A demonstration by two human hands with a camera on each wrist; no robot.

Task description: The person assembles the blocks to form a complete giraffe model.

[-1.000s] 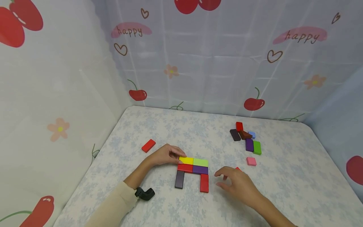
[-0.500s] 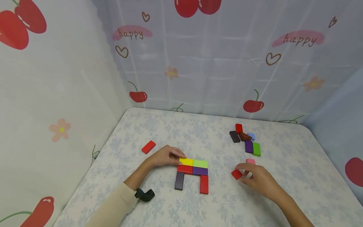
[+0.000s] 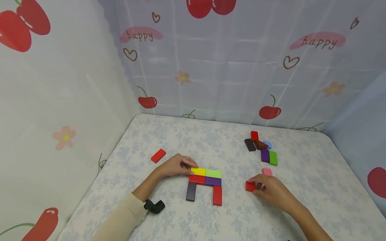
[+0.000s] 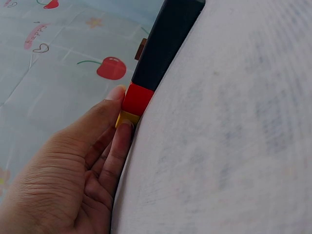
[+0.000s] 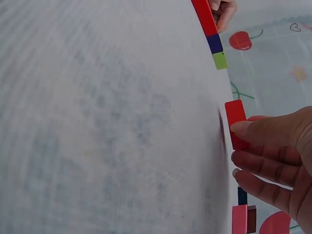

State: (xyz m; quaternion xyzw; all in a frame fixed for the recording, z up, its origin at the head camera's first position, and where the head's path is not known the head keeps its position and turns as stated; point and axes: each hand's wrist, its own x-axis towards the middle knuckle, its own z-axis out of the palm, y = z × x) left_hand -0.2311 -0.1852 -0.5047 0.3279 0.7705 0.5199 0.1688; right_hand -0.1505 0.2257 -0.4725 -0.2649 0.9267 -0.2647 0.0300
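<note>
Flat blocks lie joined in a table-like shape: a yellow block (image 3: 198, 171) and a lime block (image 3: 213, 173) on top, a red block (image 3: 197, 179) and a purple block (image 3: 212, 181) below, then a dark block (image 3: 191, 191) and another red block (image 3: 217, 195) as legs. My left hand (image 3: 176, 165) pinches the yellow block's left end between thumb and finger, as the left wrist view also shows. To the right of the shape, my right hand (image 3: 272, 190) pinches a loose red block (image 5: 237, 124), raised just off the cloth in the right wrist view.
A single red block (image 3: 158, 155) lies at the left. Behind my right hand sit a pink block (image 3: 267, 172), a purple block (image 3: 265, 155), a green block (image 3: 273, 158), a brown piece (image 3: 260, 144) and others. A printed curtain (image 3: 211, 90) closes off the back.
My right hand has moved right, away from the joined blocks, and taken hold of the loose red block, which has since turned slightly. My left hand has stayed in place.
</note>
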